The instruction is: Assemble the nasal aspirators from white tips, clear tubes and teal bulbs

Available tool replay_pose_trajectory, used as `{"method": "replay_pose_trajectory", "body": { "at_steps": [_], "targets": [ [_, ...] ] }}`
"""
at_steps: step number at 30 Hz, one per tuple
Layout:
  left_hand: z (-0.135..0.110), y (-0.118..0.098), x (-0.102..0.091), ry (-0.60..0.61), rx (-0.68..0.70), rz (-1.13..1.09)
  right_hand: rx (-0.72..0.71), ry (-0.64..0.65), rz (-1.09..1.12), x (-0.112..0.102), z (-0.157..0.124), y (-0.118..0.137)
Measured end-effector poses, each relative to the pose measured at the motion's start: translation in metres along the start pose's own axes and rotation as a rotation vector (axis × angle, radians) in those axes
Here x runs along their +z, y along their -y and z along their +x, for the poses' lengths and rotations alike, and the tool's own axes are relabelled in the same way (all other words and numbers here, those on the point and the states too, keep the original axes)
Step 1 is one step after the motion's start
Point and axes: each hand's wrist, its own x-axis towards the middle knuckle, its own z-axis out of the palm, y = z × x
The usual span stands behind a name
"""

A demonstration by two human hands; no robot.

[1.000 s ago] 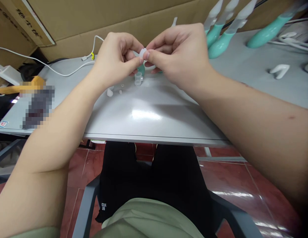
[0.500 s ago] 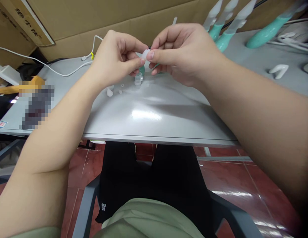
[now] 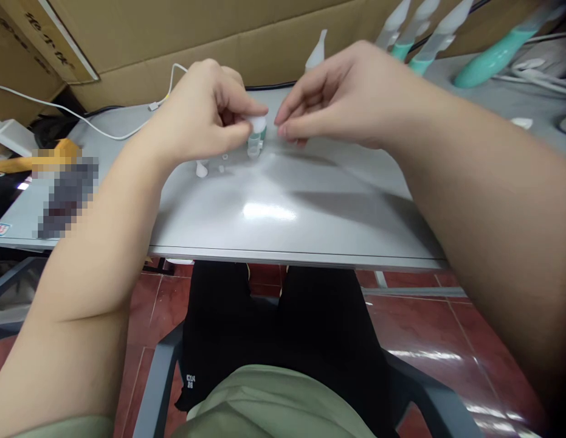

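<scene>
My left hand [image 3: 214,112] pinches a small white translucent piece [image 3: 258,125] between thumb and index finger. Just beneath it on the table lies a clear plastic tube end [image 3: 254,146], with a bit of teal [image 3: 264,131] showing behind. A short gap to the right, my right hand [image 3: 328,100] hovers with curled fingers apart from the thumb and nothing visible between them. Below my left hand sit a small white cone-shaped tip [image 3: 201,169] and tiny white pieces [image 3: 221,168]. Behind my right hand rises a white pointed nozzle [image 3: 315,56], its lower part hidden.
Teal-based bottles with white nozzles [image 3: 440,36] stand at the back right, and another teal one [image 3: 486,64] leans beside cables. A white cable [image 3: 113,135], a yellow tool [image 3: 59,157] and a pixelated dark object [image 3: 68,194] are at left. Cardboard [image 3: 173,36] walls the back.
My hands have separated. The left lowered slightly with the white piece, while the right let go of it and moved a little right, uncovering the white nozzle behind.
</scene>
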Motion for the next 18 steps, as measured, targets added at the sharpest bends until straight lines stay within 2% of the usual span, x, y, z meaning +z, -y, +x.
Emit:
{"method": "replay_pose_trajectory", "body": {
  "at_steps": [2,4,9,14,18],
  "targets": [
    [-0.001,-0.006,0.000,0.068,-0.009,0.062,-0.005,0.119,-0.188,-0.005,0.005,-0.012],
    [-0.001,-0.018,-0.001,0.143,-0.064,0.067,-0.058,0.207,-0.269,-0.006,0.009,-0.022],
    [0.001,-0.039,-0.007,0.310,-0.191,0.043,-0.166,0.277,-0.339,-0.001,0.009,-0.033],
    [0.001,-0.030,-0.004,0.399,-0.201,0.075,-0.183,0.337,-0.331,-0.005,0.011,-0.045],
    [-0.001,-0.023,0.000,0.365,-0.181,0.057,-0.121,0.309,-0.273,-0.005,0.010,-0.039]
  ]
}}
